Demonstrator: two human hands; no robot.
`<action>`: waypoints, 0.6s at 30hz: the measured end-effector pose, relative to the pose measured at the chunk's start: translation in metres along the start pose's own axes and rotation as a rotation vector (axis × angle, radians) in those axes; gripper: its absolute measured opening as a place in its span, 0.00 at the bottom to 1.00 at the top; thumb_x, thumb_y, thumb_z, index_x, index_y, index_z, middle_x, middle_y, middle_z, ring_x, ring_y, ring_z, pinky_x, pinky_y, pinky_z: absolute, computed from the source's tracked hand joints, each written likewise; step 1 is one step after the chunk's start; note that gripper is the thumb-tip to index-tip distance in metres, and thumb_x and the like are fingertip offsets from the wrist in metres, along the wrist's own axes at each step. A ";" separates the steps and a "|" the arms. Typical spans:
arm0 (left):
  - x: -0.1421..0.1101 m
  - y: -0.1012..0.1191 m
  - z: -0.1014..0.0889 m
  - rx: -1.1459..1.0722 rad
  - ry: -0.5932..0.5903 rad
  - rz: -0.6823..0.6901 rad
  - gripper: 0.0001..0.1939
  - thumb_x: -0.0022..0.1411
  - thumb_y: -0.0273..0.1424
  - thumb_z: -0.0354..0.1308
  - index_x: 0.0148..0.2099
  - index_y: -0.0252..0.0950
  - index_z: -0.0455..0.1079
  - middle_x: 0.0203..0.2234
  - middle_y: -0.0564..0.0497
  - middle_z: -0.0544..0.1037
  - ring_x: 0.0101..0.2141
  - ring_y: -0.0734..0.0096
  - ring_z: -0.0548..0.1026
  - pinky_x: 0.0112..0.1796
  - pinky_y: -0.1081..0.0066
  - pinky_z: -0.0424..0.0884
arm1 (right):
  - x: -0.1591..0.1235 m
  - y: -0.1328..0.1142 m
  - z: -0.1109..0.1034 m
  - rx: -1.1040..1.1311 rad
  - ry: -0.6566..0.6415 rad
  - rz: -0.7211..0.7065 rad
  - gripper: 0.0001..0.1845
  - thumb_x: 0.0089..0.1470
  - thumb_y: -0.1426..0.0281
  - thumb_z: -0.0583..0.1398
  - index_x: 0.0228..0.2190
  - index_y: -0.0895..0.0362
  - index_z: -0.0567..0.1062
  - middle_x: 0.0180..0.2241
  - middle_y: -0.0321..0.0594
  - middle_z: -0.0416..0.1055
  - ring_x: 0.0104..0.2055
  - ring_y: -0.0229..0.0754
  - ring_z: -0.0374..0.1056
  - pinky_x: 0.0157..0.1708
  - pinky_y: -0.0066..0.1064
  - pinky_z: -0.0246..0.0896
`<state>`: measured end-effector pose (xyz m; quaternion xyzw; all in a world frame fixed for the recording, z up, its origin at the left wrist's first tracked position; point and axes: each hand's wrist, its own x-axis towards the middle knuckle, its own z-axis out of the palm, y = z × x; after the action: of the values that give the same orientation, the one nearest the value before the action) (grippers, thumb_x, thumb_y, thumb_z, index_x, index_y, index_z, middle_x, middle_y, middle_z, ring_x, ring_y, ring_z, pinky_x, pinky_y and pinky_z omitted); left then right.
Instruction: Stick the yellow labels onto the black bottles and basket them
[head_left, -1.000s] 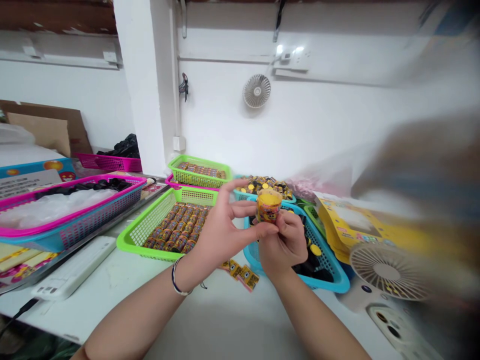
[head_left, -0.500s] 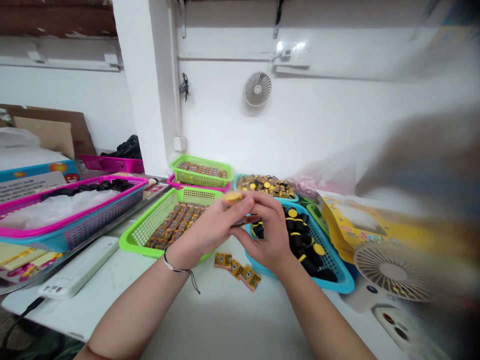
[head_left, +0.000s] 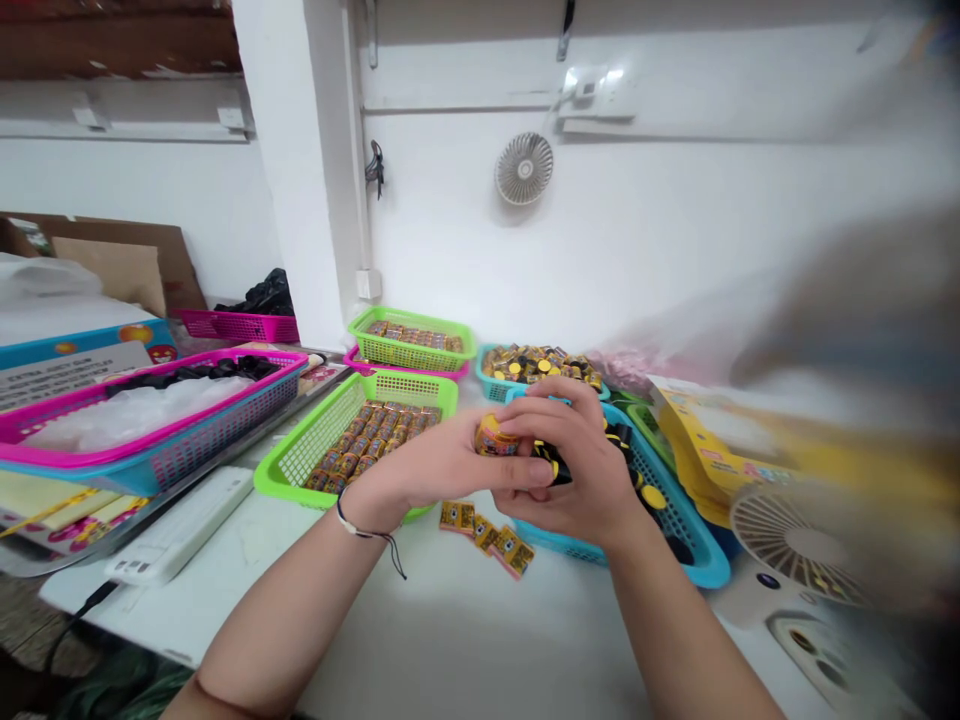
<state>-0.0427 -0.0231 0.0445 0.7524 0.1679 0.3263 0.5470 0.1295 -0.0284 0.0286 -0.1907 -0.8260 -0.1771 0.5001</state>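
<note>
My left hand [head_left: 439,470] and my right hand [head_left: 581,470] meet over the near edge of a blue basket [head_left: 697,560]. Together they grip a small yellow-topped cylinder with a printed label [head_left: 496,438]; the left fingers curl round it from below, and the right fingers close over a black part [head_left: 551,462] beside it. A few small yellow labels [head_left: 487,530] lie on the white table [head_left: 465,640] just under my hands. A green basket of labelled rolls [head_left: 360,445] sits to the left of my left hand.
Further green, pink and blue baskets [head_left: 409,340] stand behind. A pink-rimmed basket [head_left: 150,430] and a white flat device [head_left: 180,525] lie at the left. A small fan [head_left: 810,540], a phone [head_left: 832,650] and yellow packaging [head_left: 720,450] crowd the right.
My hands dropped from holding the cylinder upright in front of me to gripping it low over the blue basket's edge, and the right hand closed over it from above.
</note>
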 end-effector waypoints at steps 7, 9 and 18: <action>0.008 -0.004 0.014 0.193 0.239 -0.007 0.06 0.60 0.33 0.59 0.34 0.36 0.66 0.24 0.57 0.68 0.27 0.75 0.67 0.29 0.72 0.66 | -0.002 0.015 0.007 -0.052 0.139 -0.197 0.25 0.45 0.72 0.67 0.47 0.53 0.71 0.37 0.42 0.77 0.46 0.50 0.71 0.55 0.54 0.65; 0.010 -0.004 0.017 0.199 0.280 0.003 0.06 0.58 0.31 0.59 0.35 0.36 0.64 0.24 0.58 0.67 0.26 0.76 0.66 0.28 0.73 0.65 | -0.002 0.015 0.005 -0.069 0.132 -0.224 0.25 0.45 0.72 0.68 0.47 0.55 0.71 0.38 0.44 0.77 0.47 0.50 0.71 0.58 0.55 0.63; 0.013 -0.007 0.025 0.293 0.417 0.049 0.09 0.55 0.29 0.58 0.40 0.36 0.66 0.29 0.55 0.69 0.30 0.73 0.67 0.30 0.73 0.67 | -0.003 0.016 0.002 -0.076 0.100 -0.243 0.20 0.51 0.70 0.66 0.47 0.54 0.71 0.39 0.44 0.76 0.49 0.50 0.71 0.58 0.59 0.63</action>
<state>-0.0157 -0.0302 0.0370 0.7438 0.3042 0.4598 0.3778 0.1375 -0.0136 0.0265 -0.0990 -0.8096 -0.2768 0.5081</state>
